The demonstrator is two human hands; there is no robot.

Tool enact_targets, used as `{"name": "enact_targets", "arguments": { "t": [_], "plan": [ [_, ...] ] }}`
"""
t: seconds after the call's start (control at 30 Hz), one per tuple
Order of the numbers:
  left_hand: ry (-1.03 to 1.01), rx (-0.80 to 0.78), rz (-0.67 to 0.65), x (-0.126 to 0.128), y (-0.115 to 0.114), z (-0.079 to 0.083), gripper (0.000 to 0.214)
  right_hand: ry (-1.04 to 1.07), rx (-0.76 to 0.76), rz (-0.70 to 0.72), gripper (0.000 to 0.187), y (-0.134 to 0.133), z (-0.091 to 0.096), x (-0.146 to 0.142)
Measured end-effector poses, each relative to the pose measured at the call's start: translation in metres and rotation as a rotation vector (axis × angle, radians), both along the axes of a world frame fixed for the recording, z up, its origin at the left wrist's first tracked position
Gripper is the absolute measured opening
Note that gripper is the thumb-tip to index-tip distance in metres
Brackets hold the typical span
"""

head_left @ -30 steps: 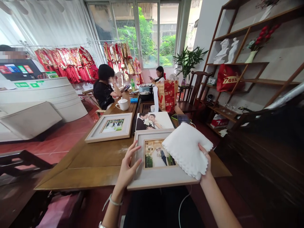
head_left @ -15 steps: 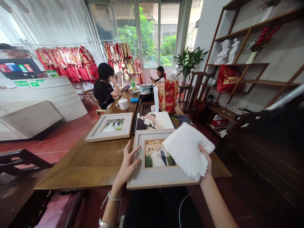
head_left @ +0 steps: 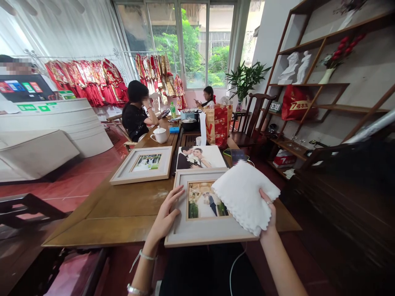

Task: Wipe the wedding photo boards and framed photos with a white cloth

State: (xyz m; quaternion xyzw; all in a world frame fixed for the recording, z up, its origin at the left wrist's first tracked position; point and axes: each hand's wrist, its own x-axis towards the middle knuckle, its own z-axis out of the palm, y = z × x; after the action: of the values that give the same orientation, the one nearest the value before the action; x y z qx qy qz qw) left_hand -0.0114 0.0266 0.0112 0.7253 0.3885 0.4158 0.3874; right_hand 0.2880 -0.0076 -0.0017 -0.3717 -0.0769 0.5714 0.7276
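Observation:
A picture frame with a pale mat and a light wooden border lies near the table's front edge. It holds a photo of a couple. My left hand rests on its left border, fingers stretched out and thumb apart from them, gripping nothing that I can see. Over the frame's right part, my right hand is closed on a white cloth with a scalloped edge. The cloth hides the frame's right side and part of the photo. Most of my right fingers are hidden behind the cloth.
A second picture frame lies to the left on the wooden table. An unframed wedding photo print is beyond mine. Behind stand a lidded white cup and a red paper bag. One person sits at the table's left side.
My left hand has settled onto the frame's left border, its spread fingers coming closer together. The cloth and my right hand have shifted very slightly to the right.

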Motion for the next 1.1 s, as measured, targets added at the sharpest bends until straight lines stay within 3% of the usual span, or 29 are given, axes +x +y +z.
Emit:
{"name": "enact_targets", "arguments": {
  "t": [0.1, 0.3, 0.53, 0.73, 0.8, 0.93, 0.97, 1.03, 1.1],
  "plan": [
    [0.023, -0.008, -0.027, -0.001, 0.0, 0.003, 0.062, 0.036, -0.007, -0.031, 0.029, -0.001, -0.001, 0.001],
    [0.053, -0.04, -0.027, 0.001, 0.001, 0.006, 0.038, 0.035, 0.001, 0.003, 0.026, -0.001, 0.003, -0.001],
    [-0.01, 0.018, 0.113, 0.009, -0.002, 0.002, 0.032, 0.081, -0.027, -0.032, 0.027, 0.003, 0.014, -0.009],
    [-0.057, -0.047, 0.151, 0.003, -0.001, 0.0, 0.03, 0.089, -0.044, -0.007, 0.03, 0.001, 0.011, -0.011],
    [-0.078, -0.078, 0.139, 0.002, -0.001, 0.0, 0.031, 0.025, -0.006, -0.078, 0.031, 0.0, 0.015, -0.005],
    [-0.084, -0.12, 0.091, 0.001, 0.0, 0.0, 0.036, -0.505, 0.252, -0.528, 0.038, -0.002, 0.04, 0.02],
    [-0.078, -0.117, 0.083, 0.001, 0.0, 0.0, 0.038, -0.678, 0.307, -0.553, 0.039, -0.001, 0.048, 0.026],
    [-0.069, -0.096, 0.069, 0.001, 0.0, -0.001, 0.04, -1.079, 0.404, -0.344, 0.044, 0.003, 0.061, 0.034],
    [-0.063, -0.07, 0.042, 0.001, 0.0, -0.001, 0.04, -1.503, 0.508, 0.025, 0.054, 0.01, 0.066, 0.033]
  ]
}}
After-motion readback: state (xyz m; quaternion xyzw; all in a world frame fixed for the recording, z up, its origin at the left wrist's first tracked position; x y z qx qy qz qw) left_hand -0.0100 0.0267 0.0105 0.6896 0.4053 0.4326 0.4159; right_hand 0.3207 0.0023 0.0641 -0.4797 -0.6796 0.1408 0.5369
